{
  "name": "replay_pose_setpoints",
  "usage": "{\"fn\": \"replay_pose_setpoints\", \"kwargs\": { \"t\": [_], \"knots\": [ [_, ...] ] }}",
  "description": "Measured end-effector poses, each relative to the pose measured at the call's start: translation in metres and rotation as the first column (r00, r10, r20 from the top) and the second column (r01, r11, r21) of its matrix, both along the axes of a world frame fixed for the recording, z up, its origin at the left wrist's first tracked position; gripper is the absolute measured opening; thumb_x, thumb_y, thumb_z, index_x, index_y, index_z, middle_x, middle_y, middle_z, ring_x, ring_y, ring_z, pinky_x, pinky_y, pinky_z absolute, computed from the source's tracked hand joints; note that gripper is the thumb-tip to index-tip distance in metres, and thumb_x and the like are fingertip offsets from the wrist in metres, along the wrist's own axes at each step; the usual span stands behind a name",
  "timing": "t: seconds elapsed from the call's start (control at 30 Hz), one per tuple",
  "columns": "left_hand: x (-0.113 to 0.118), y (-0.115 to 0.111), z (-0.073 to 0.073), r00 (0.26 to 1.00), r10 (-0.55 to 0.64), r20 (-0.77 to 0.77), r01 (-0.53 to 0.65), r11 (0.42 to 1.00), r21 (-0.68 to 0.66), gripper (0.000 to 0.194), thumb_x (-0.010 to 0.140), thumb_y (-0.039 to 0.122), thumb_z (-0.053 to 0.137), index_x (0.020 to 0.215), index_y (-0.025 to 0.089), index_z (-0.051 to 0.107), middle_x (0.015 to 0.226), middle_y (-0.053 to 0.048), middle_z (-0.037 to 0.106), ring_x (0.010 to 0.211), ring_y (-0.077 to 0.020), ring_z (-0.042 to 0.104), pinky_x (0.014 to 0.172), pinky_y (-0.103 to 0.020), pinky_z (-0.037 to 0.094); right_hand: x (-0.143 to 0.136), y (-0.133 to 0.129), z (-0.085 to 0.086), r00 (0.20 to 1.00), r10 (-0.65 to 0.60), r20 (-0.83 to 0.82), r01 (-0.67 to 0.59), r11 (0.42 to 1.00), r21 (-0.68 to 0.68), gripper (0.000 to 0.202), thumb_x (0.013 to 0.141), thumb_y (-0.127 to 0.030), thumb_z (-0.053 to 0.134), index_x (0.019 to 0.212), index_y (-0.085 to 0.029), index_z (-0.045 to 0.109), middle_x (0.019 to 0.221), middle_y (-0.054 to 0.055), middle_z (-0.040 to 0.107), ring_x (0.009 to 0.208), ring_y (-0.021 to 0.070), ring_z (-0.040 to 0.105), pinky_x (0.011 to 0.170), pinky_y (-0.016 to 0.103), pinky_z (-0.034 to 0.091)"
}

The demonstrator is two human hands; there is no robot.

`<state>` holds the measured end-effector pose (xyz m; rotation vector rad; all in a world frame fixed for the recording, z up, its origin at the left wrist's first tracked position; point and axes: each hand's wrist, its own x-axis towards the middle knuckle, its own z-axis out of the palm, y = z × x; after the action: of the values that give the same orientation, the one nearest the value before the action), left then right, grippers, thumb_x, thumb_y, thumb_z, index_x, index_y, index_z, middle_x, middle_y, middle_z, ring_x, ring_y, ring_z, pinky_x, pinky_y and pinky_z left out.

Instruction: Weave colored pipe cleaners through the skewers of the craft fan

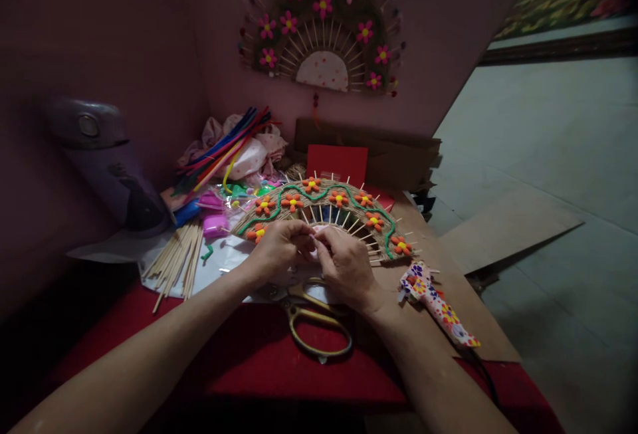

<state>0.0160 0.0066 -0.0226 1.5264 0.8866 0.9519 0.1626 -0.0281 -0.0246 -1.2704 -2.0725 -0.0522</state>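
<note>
Fan (323,205): half-round, woven, set with orange flowers and a green cord, sticks radiating from its hub; lay at centre of the red table (239,354). Left hand (276,251) and right hand (346,268): fingers curled, tips meeting at the fan's hub at 6 o'clock of it, pinching something too small to tell. Scissors (314,321): gold-handled, at 6 o'clock of the hands, partly under them. Glue gun (438,304): patterned, at 4 o'clock. Sticks (177,261): loose bundle at 9 o'clock. Pipe cleaners (224,148): at 11 o'clock.
</note>
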Motion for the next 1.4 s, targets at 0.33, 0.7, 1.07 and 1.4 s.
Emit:
{"fn": "replay_pose_setpoints", "kwargs": {
  "t": [0.33,0.7,1.07,1.4],
  "knots": [
    [-0.010,0.003,0.002,0.894,0.052,-0.446,0.136,0.916,0.378,0.017,0.082,0.027,0.046,0.069,0.017,0.049,0.058,0.000,0.054,0.047,-0.0088,0.047,0.043,-0.019,0.033,0.003,0.000,0.004,0.995,0.056,-0.084,-0.061,0.997,-0.054,0.013,0.087,-0.018,0.044,0.086,-0.019,0.057,0.085,0.006,0.064,0.082,0.0189,0.059,0.074,0.029,0.043],
    [-0.017,-0.005,0.029,0.894,-0.201,-0.401,0.257,0.962,0.090,0.037,0.086,0.048,0.038,0.073,0.015,0.049,0.055,0.000,0.055,0.036,-0.0070,0.044,0.035,-0.018,0.033,0.008,0.001,0.011,0.946,0.197,-0.258,-0.235,0.964,-0.126,0.016,0.088,-0.020,0.045,0.090,-0.020,0.060,0.091,0.004,0.064,0.088,0.0167,0.059,0.080,0.028,0.043],
    [-0.016,-0.007,0.030,0.905,-0.158,-0.396,0.261,0.940,0.221,0.032,0.088,0.038,0.038,0.068,0.016,0.051,0.055,0.001,0.053,0.042,-0.0072,0.043,0.041,-0.018,0.033,0.011,0.003,0.014,0.939,0.209,-0.273,-0.273,0.936,-0.221,0.020,0.091,-0.027,0.041,0.086,-0.018,0.059,0.070,0.000,0.058,0.067,0.0121,0.053,0.064,0.023,0.041],
    [-0.016,-0.005,0.029,0.875,-0.136,-0.464,0.315,0.889,0.333,0.027,0.085,0.029,0.042,0.063,0.017,0.051,0.058,0.001,0.053,0.053,-0.0097,0.047,0.053,-0.020,0.035,0.012,0.008,0.007,0.921,0.235,-0.313,-0.328,0.899,-0.291,0.016,0.088,-0.020,0.042,0.076,-0.018,0.053,0.081,0.000,0.057,0.074,0.0120,0.050,0.068,0.024,0.038]
  ]
}}
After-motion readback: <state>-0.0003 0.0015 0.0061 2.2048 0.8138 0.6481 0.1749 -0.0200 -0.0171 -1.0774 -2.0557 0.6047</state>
